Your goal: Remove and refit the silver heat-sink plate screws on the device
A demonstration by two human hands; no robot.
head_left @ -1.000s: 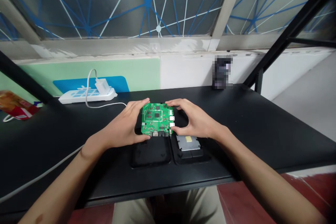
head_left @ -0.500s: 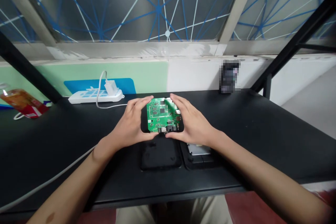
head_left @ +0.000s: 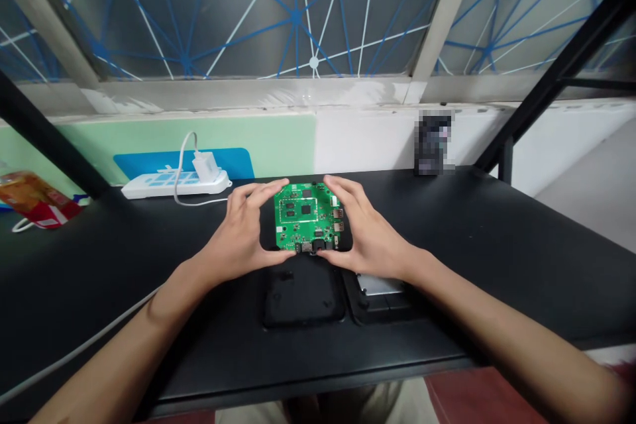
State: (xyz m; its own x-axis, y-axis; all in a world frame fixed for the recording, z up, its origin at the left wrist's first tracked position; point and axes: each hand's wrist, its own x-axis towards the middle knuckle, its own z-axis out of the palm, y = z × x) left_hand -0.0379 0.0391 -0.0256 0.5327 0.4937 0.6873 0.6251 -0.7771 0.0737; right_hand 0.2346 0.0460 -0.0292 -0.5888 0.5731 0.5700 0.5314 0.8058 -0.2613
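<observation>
Between my two hands is a green circuit board [head_left: 303, 218], its chip side facing me and its ports along the lower and right edges. My left hand [head_left: 243, 228] grips the left side, fingertips at the top corner and thumb at the bottom edge. My right hand [head_left: 370, 232] pinches the right side the same way. Below the board lies a flat black plastic cover [head_left: 304, 295] on the table. Beside it, partly hidden under my right wrist, is a second black casing part [head_left: 382, 308] with a silver metal plate [head_left: 380, 285] on it.
A white power strip [head_left: 173, 184] with a plugged-in charger [head_left: 205, 164] stands at the back left of the black table [head_left: 497, 265]. Its white cable [head_left: 84, 348] runs past my left arm. A bottle [head_left: 37, 199] lies far left; a blurred-out dark object [head_left: 432, 144] leans on the wall.
The board has turned slightly flatter toward me, so its right-side ports show more clearly and the glare on it is gone. Both hands keep their hold. The camera view has shifted a little.
</observation>
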